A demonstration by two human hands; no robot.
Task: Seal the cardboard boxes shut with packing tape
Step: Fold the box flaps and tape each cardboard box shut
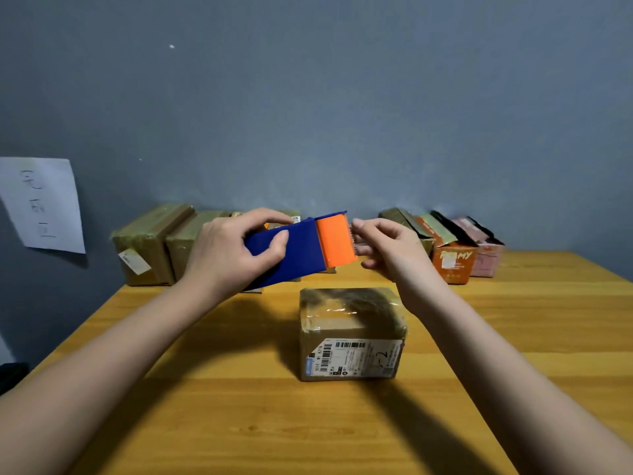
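- Left hand (233,248) grips the blue tape dispenser (294,248) in mid-air, thumb across its flat side, orange blade end (335,241) pointing to 3 o'clock.
- Right hand (383,245) at 3 o'clock of the blade, fingertips curled at the tape end; actual pinch too blurred, cannot tell.
- Box (349,334) sits on the table (239,423) at 6 o'clock of the dispenser, label facing the camera, top already glossy with tape.
- Advice: pull the tape straight out, keep it taut, land it on the far edge, press flat along the seam.
- Taped boxes (154,245) at 10 o'clock, open ones (455,252) at 2 o'clock.

left hand (233,248): raised, fingers curled, gripping | right hand (387,245): raised, fingertips pinching
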